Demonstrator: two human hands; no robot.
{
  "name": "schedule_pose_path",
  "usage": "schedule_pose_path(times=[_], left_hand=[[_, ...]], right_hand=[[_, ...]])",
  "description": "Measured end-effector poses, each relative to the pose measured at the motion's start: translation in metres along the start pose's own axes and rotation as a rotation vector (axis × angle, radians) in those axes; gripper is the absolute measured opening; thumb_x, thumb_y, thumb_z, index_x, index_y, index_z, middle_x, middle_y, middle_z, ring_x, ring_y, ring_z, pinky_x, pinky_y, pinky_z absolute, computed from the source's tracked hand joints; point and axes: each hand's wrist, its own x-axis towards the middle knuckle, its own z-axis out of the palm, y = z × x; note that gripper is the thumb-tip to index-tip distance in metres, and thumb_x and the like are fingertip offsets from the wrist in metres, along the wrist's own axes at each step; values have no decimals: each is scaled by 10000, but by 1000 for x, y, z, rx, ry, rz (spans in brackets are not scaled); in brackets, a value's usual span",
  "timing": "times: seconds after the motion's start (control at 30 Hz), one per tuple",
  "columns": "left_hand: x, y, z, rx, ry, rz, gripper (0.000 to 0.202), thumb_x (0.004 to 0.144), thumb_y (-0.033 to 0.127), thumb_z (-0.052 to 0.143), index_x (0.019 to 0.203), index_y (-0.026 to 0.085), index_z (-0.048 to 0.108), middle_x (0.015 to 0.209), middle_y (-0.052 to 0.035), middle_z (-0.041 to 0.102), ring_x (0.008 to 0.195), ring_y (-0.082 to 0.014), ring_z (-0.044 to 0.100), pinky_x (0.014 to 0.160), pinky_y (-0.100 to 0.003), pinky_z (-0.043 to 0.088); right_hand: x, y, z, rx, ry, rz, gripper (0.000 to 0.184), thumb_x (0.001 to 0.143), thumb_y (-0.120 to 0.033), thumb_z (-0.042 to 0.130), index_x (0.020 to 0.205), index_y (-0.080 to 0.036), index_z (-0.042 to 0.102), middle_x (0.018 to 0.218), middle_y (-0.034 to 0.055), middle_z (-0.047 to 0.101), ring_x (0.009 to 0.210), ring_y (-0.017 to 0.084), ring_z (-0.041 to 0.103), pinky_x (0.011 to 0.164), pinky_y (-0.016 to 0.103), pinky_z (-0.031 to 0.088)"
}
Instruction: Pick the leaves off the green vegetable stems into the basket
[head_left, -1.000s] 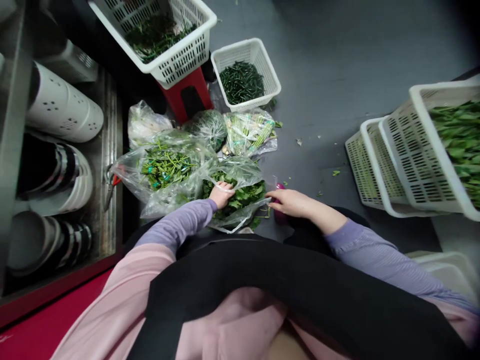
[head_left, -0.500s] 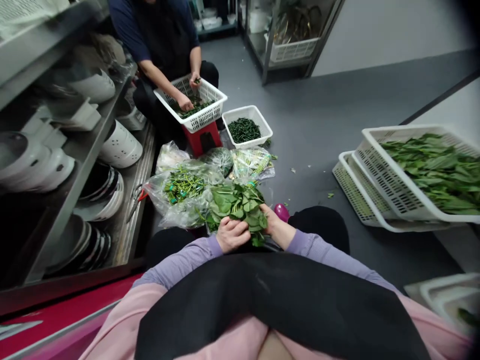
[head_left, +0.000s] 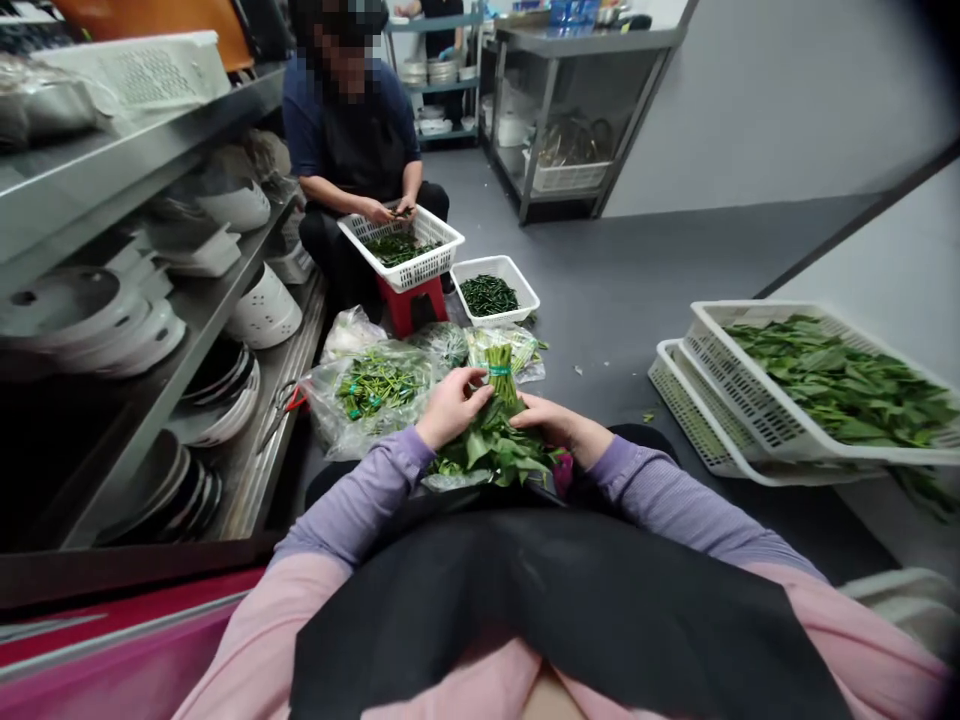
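I hold a bundle of leafy greens [head_left: 496, 440] over my lap, stems pointing away from me and tied with a green band. My left hand [head_left: 452, 405] grips the stems from the left, fingers curled round them. From the right, my right hand [head_left: 551, 422] closes on the same bundle. Just behind it on the floor lies a clear plastic bag of cut stems [head_left: 371, 388].
A seated person [head_left: 352, 150] picks greens in a white basket [head_left: 401, 245] on a red stool. A smaller basket [head_left: 491, 288] stands beside it. Stacked baskets of leaves [head_left: 817, 385] are at right. Steel shelves with dishes [head_left: 150, 330] run along the left.
Both hands took the bundle out of the bag and turned it, so the stems now point away from me. My view has tilted up toward the room.
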Motion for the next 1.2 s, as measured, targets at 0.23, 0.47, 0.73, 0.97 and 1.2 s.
schedule_pose_path(times=[0.23, 0.47, 0.73, 0.97, 1.2], left_hand=[[-26, -3, 34, -412, 165, -176, 321, 754, 366, 592, 969, 129, 609, 879, -68, 632, 772, -137, 581, 735, -267, 473], [-16, 20, 8, -281, 35, -206, 193, 717, 284, 608, 818, 128, 659, 731, -39, 642, 621, -104, 549, 611, -228, 457], [-6, 36, 16, -267, -55, -206, 166, 710, 234, 584, 818, 125, 648, 723, -30, 639, 583, -86, 518, 569, -214, 448], [-5, 49, 19, -352, -256, -209, 361, 702, 166, 550, 1061, 130, 569, 901, -54, 634, 594, -82, 543, 565, -213, 457], [35, 11, -4, -306, -487, -225, 158, 726, 273, 580, 690, 119, 593, 514, 8, 544, 453, -92, 505, 490, -223, 423]], right_hand=[[-5, 0, 33, 47, 111, -63, 545, 608, -383, 732, 1055, -125, 557, 870, 63, 657, 806, 194, 615, 799, 351, 456], [-10, 13, 23, 207, 13, -130, 318, 643, -289, 672, 904, -147, 558, 766, 21, 636, 755, 175, 605, 768, 342, 449], [-1, 42, 5, 493, -574, -278, 327, 597, -368, 668, 742, -176, 448, 652, 14, 564, 753, 207, 597, 747, 391, 446], [4, 50, 5, 607, -766, -395, 216, 637, -313, 628, 708, -181, 471, 667, 31, 584, 737, 203, 596, 733, 366, 436], [-11, -1, 3, 90, -784, -134, 286, 594, -314, 692, 773, -146, 546, 679, 45, 625, 703, 199, 601, 686, 337, 450]])
